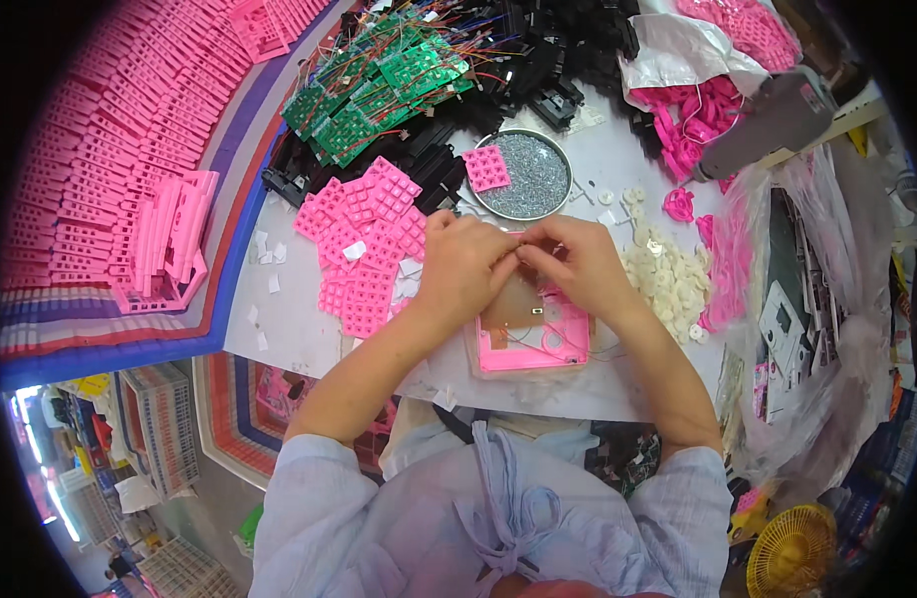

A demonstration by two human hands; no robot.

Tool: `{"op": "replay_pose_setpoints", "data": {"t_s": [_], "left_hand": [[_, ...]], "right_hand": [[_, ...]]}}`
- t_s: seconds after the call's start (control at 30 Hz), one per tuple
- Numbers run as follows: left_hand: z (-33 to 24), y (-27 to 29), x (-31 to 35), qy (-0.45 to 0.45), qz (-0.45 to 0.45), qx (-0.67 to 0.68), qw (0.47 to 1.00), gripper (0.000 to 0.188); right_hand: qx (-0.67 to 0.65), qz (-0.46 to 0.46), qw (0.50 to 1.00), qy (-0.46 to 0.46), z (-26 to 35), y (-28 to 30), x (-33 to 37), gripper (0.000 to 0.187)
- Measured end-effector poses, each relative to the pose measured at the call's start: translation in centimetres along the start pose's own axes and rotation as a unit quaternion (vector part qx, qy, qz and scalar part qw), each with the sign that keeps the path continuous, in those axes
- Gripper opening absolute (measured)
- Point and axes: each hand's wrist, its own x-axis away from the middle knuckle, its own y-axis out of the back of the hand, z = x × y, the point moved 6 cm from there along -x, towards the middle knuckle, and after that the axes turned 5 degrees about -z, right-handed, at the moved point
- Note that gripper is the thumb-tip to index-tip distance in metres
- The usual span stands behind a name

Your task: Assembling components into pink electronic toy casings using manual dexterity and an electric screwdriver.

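My left hand (465, 261) and my right hand (576, 261) meet at the middle of the white table, fingertips pinched close together. What they hold between the fingertips is too small and covered to make out. Right below them lies a pink plastic casing (570, 339) with a round opening, its far part hidden by my hands. A brownish flat board (513, 307) covers part of the casing, and thin wires trail over it. Just beyond my hands stands a round metal dish of small screws (528, 179), with a pink keypad (486, 168) resting on its left rim.
Pink keypads (364, 284) are heaped left, beneath green circuit boards (344, 125) with wires and black plastic parts (553, 100). Cream-coloured round pieces (668, 284) lie right. A grey power tool (763, 120) hangs at the upper right. Stacked pink casings (110, 169) fill a striped-lined bin at left.
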Motion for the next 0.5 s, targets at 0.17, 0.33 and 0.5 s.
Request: {"op": "replay_pose_setpoints", "data": {"t_s": [0.17,0.33,0.5], "left_hand": [[2.0,-0.7,1.1,0.119,0.06,0.127,0.983,0.008],[1.2,-0.7,1.6,0.078,0.036,0.133,0.987,0.009],[1.1,-0.9,1.5,0.096,0.054,0.156,0.982,0.009]], "right_hand": [[-0.019,0.006,0.999,-0.048,-0.9,-0.2,-0.1,0.016],[-0.002,-0.028,1.0,-0.002,-0.7,0.0,1.7,0.013],[0.018,-0.078,0.989,0.124,-0.2,0.4,2.1,0.014]]}}
